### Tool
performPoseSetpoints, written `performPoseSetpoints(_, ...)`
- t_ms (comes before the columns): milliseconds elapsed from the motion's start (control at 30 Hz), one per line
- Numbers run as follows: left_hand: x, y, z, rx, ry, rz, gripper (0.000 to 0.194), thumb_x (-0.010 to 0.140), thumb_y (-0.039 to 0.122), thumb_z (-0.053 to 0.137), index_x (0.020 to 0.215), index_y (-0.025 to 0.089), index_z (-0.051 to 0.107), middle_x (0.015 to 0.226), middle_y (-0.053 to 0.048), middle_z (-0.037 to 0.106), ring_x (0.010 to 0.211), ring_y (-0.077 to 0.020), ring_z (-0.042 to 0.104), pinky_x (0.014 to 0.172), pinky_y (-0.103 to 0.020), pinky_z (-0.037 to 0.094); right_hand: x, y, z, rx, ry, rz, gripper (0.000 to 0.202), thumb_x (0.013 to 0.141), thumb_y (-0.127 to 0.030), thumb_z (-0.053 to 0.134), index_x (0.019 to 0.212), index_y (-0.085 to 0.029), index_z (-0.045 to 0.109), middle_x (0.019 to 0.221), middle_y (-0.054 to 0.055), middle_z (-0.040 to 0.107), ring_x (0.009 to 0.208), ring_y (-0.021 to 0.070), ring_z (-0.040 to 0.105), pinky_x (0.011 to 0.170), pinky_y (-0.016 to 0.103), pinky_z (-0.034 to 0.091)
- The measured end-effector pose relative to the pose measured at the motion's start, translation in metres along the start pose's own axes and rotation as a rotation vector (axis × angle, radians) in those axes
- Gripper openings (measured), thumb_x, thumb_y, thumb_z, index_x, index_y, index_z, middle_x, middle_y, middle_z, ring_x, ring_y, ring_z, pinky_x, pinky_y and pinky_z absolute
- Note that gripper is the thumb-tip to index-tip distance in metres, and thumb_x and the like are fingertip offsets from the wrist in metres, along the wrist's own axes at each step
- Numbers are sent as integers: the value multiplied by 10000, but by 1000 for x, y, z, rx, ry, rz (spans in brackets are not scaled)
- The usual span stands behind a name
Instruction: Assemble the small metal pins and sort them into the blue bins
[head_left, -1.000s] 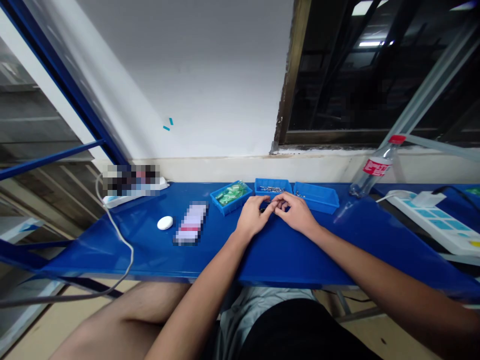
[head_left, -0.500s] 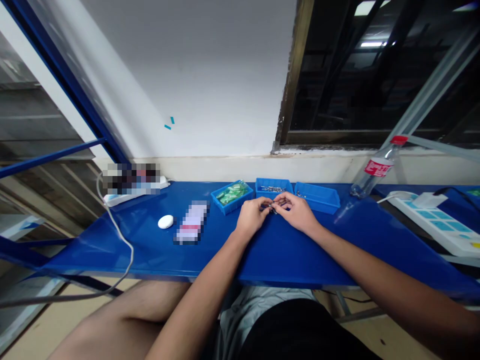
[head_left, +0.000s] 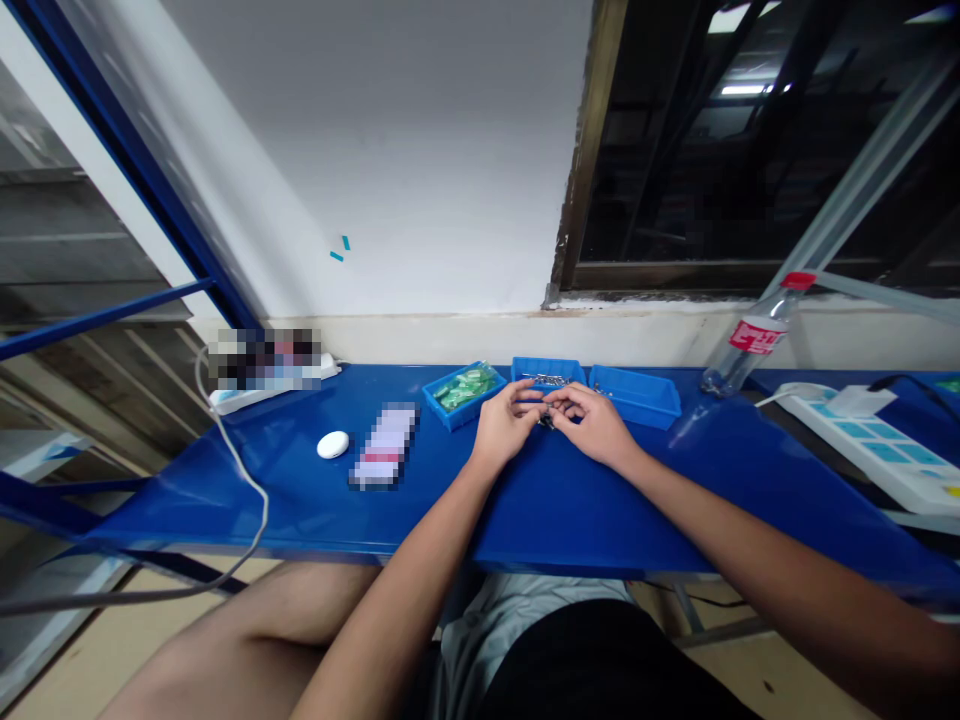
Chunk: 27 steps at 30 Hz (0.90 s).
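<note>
My left hand (head_left: 504,428) and my right hand (head_left: 592,425) meet fingertip to fingertip just above the blue table, in front of the bins. Both are closed in a pinch around small dark and metallic bits (head_left: 546,421), too small to name. My fingers partly cover them. Behind my hands stands a blue bin (head_left: 547,364) with several thin, shiny metal pieces (head_left: 545,379). To its left, another blue bin (head_left: 450,415) holds several green clear-wrapped packets (head_left: 466,387). The right blue bin (head_left: 646,397) has small pieces at its left end, partly behind my right hand.
A white round case (head_left: 332,445) and a blurred-out phone-like slab (head_left: 385,446) lie on the blue table (head_left: 315,510) at left. A plastic bottle (head_left: 757,335) stands at the back right, near a power strip (head_left: 877,440). A grey cable (head_left: 259,500) hangs over the left edge.
My left hand's fingers have lifted and spread a little, while its thumb stays by the small parts. My right hand has barely shifted, still pinching.
</note>
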<state>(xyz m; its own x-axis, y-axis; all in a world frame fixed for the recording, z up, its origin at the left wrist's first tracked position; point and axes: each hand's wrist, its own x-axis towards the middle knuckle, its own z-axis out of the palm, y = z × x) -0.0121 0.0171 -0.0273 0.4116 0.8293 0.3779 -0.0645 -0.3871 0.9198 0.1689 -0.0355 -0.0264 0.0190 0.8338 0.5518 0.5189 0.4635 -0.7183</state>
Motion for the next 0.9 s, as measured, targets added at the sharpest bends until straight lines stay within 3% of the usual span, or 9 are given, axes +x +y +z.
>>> performPoseSetpoints(133, -3, 6, -1, 167, -8, 0, 313, 919, 351, 751, 1146, 135, 762, 1028, -122, 818, 942, -258, 798, 878, -365, 651, 0, -3, -2, 5, 36, 37, 137, 864, -267, 677, 978, -208, 724, 927, 54, 700, 757, 176, 687, 697, 311, 608)
performPoseSetpoints(233, -4, 7, -2, 250, -54, 21, 288, 931, 403, 738, 1089, 172, 806, 1044, -95, 824, 955, -270, 799, 882, -371, 649, 0, -2, -2, 19, 7, 46, 119, 854, -253, 672, 960, -214, 712, 959, 54, 716, 778, 181, 702, 714, 317, 616)
performPoseSetpoints(400, -2, 5, -5, 272, -47, -4, 221, 915, 257, 749, 1115, 189, 816, 1044, -65, 827, 948, -254, 801, 901, -369, 649, -1, -2, -1, 17, -21, 35, 105, 895, -298, 656, 950, -230, 714, 1013, 65, 739, 843, 210, 728, 788, 364, 634)
performPoseSetpoints(567, -2, 8, -5, 328, -40, -20, 154, 886, 159, 747, 995, 204, 847, 948, -43, 834, 871, -233, 801, 908, -372, 647, -2, -3, 1, 54, 9, 125, 180, 898, -384, 700, 970, -219, 694, 956, 61, 756, 794, 208, 732, 720, 346, 626)
performPoseSetpoints(667, -2, 6, -4, 271, -25, -31, 156, 879, 135, 738, 983, 192, 839, 957, -51, 833, 888, -231, 800, 922, -382, 647, -2, -2, 1, 79, 8, 132, 188, 876, -377, 723, 965, -214, 689, 950, 66, 748, 804, 204, 724, 721, 345, 621)
performPoseSetpoints(900, 4, -3, -1, -114, -10, -58, 309, 825, 37, 727, 1125, 107, 706, 1067, -141, 807, 979, -212, 789, 934, -363, 639, 0, -3, 1, 169, 51, 106, 259, 851, -387, 756, 1020, -215, 662, 961, 75, 735, 849, 208, 717, 741, 351, 624)
